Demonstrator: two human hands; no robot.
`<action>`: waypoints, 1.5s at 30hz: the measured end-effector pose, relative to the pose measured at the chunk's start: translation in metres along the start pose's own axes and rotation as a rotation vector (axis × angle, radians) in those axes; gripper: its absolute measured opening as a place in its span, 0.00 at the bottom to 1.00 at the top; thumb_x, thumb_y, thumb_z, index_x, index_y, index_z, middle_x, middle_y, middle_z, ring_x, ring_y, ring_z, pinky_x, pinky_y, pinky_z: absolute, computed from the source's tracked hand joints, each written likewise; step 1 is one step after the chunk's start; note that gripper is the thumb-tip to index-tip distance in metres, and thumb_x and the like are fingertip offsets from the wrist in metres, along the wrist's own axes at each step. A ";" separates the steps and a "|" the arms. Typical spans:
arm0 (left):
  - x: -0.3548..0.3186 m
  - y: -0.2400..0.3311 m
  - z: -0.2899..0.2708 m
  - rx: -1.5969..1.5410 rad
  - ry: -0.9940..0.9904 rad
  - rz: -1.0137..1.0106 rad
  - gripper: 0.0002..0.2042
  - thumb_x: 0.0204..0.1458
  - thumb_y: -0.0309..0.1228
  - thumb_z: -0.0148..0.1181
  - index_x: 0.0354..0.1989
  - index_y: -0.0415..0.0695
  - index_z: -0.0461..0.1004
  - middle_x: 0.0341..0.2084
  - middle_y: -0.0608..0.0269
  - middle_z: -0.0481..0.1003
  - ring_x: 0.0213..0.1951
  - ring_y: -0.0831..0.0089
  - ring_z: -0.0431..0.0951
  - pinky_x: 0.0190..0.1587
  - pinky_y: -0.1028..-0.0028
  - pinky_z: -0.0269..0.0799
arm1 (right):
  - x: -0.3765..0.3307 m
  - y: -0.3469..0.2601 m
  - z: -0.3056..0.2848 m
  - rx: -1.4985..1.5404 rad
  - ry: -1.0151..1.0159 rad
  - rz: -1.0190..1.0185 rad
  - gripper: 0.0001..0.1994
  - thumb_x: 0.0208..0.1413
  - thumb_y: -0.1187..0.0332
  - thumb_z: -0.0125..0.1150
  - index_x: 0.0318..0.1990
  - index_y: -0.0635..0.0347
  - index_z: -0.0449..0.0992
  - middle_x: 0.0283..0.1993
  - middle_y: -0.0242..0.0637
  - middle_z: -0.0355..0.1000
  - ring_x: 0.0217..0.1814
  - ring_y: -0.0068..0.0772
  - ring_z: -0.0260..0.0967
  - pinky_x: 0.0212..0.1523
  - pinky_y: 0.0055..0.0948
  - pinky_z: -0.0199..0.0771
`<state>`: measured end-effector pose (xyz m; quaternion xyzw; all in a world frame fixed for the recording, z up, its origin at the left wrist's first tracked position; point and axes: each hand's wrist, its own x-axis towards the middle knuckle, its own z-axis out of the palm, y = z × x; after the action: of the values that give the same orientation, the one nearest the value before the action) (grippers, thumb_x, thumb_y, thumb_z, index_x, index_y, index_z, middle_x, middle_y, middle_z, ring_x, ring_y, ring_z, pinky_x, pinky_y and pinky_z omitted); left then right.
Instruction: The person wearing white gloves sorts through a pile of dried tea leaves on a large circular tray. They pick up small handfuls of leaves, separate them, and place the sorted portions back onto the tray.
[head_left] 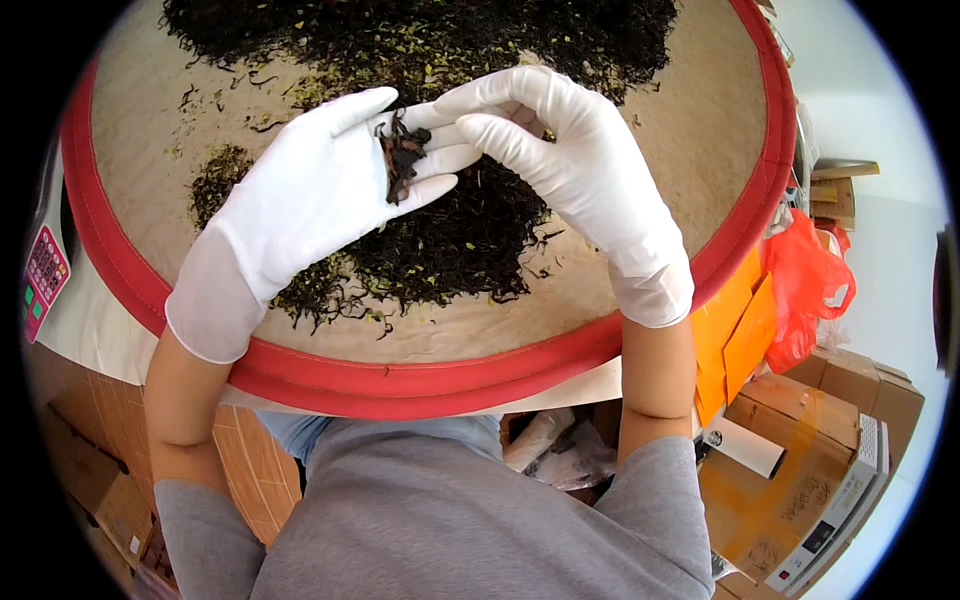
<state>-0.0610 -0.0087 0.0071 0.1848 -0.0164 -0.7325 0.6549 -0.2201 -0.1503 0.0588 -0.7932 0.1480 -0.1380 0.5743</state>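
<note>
Leaves [402,165], dark and twisted, lie across the fingers of the left hand [310,180] in the head view; white-gloved and palm up, it is spread wide beneath them. The right hand [580,150], also gloved, curves in with thumb and forefinger close together beside the left fingers; whether it grips anything, I cannot tell. Below both, a near pile [450,250] of dark leaf flecked yellow-green lies on a round, red-rimmed tray [400,385], with a far pile [570,40] beyond. Rightward hangs a red plastic bag [803,295].
</note>
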 end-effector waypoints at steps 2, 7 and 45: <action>-0.001 0.000 0.005 0.015 0.049 -0.023 0.20 0.68 0.35 0.41 0.59 0.31 0.65 0.51 0.48 0.72 0.52 0.59 0.74 0.60 0.60 0.71 | 0.000 0.004 0.000 -0.059 0.085 -0.029 0.10 0.62 0.70 0.60 0.45 0.67 0.79 0.36 0.37 0.81 0.38 0.23 0.77 0.41 0.23 0.75; -0.002 0.010 -0.005 -0.034 -0.063 0.030 0.24 0.69 0.34 0.39 0.67 0.30 0.57 0.58 0.45 0.69 0.58 0.58 0.73 0.61 0.65 0.71 | 0.001 0.010 -0.026 -0.647 0.154 0.110 0.13 0.63 0.67 0.55 0.50 0.62 0.79 0.38 0.41 0.78 0.41 0.27 0.75 0.46 0.25 0.73; -0.014 0.039 0.008 -0.109 0.091 0.355 0.19 0.67 0.30 0.36 0.58 0.32 0.66 0.47 0.53 0.74 0.49 0.61 0.76 0.56 0.63 0.73 | -0.008 0.006 0.002 -0.843 -0.284 -0.204 0.12 0.41 0.66 0.74 0.29 0.57 0.75 0.31 0.38 0.72 0.37 0.45 0.73 0.39 0.40 0.74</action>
<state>-0.0255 -0.0022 0.0285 0.1761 0.0204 -0.5962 0.7830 -0.2275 -0.1473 0.0520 -0.9793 0.0323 -0.0116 0.1996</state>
